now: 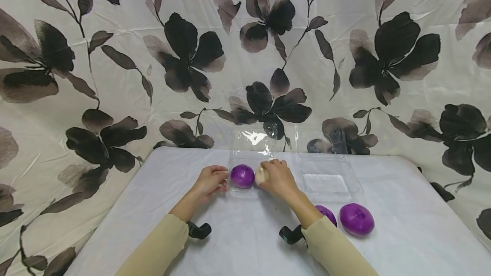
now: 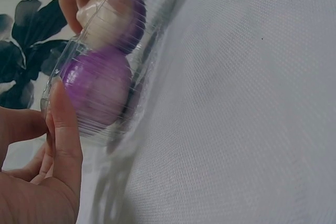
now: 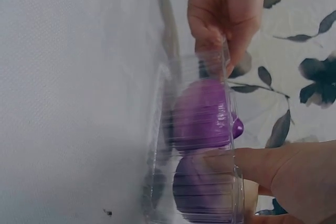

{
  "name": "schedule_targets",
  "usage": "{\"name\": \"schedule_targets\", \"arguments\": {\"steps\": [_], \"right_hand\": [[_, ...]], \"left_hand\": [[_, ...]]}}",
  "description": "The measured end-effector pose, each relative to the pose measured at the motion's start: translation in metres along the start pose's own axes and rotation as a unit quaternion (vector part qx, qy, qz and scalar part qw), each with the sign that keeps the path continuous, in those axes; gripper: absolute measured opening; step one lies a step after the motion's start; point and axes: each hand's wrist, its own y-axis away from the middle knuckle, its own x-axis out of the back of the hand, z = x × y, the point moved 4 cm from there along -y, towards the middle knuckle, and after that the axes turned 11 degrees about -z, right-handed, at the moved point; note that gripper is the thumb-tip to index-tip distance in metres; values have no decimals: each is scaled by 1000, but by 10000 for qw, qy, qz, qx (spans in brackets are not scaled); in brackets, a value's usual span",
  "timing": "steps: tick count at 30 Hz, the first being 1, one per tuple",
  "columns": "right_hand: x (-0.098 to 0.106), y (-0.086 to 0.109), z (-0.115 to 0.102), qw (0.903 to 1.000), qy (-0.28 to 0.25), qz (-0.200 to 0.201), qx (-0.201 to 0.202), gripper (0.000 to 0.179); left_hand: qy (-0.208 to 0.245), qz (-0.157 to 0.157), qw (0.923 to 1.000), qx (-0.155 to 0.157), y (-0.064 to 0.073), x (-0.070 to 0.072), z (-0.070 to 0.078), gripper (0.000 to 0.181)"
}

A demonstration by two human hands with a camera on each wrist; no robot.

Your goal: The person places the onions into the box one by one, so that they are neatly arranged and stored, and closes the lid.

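A clear plastic clamshell box (image 1: 245, 192) stands open near the table's far edge, its lid (image 1: 253, 142) raised behind. Inside, on the left, sits a shiny purple onion-like bulb (image 1: 242, 176). My left hand (image 1: 210, 182) pinches the box's left rim between thumb and fingers (image 2: 64, 129). With curled fingers, my right hand (image 1: 278, 178) holds a second bulb (image 1: 261, 176), cream on one side and purple on the other. In the left wrist view this bulb (image 2: 107, 24) is within the box walls, against the purple one. My right palm is hidden in the head view.
To the right stands another open clear clamshell box (image 1: 326, 182). Nearer me lie a purple bulb (image 1: 356, 219) and another (image 1: 326, 214) partly behind my right forearm. Black wrist devices (image 1: 199, 230) show beneath the sleeves. A flowered cloth (image 1: 268, 54) hangs behind the white-covered table (image 1: 245, 250).
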Motion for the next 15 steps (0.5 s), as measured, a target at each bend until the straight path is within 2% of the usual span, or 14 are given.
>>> {"name": "schedule_targets", "arguments": {"steps": [15], "right_hand": [[-4,-3,3,9993,-43,-296,-205,64]], "left_hand": [[-37,70,10000,1,1,0,0,32]]}}
